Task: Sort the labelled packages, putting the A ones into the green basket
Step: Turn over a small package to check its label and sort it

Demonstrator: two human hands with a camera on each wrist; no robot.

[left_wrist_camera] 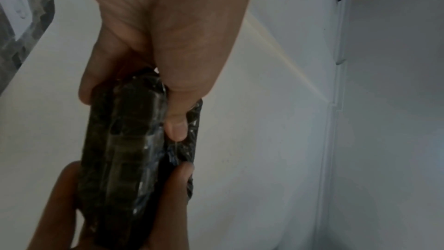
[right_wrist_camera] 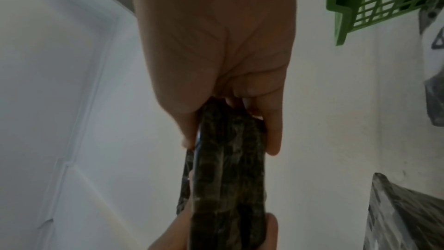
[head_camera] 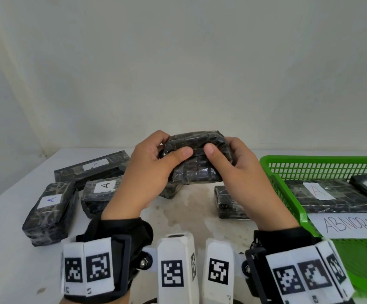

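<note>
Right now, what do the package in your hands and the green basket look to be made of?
Held package: dark block wrapped in glossy clear film or tape, judging by highlights and wrinkles; contents unseen. Green basket: apparently moulded plastic, smooth and slightly shiny, with slotted lattice walls.

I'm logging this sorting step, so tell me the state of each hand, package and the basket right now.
Left hand: grips held package.
Right hand: grips held package.
Held package: lifted above table, no label showing.
Green basket: holds two labelled packages.
A package in basket: lying flat, label up.
Three A packages at left: on table, labels up.
</note>
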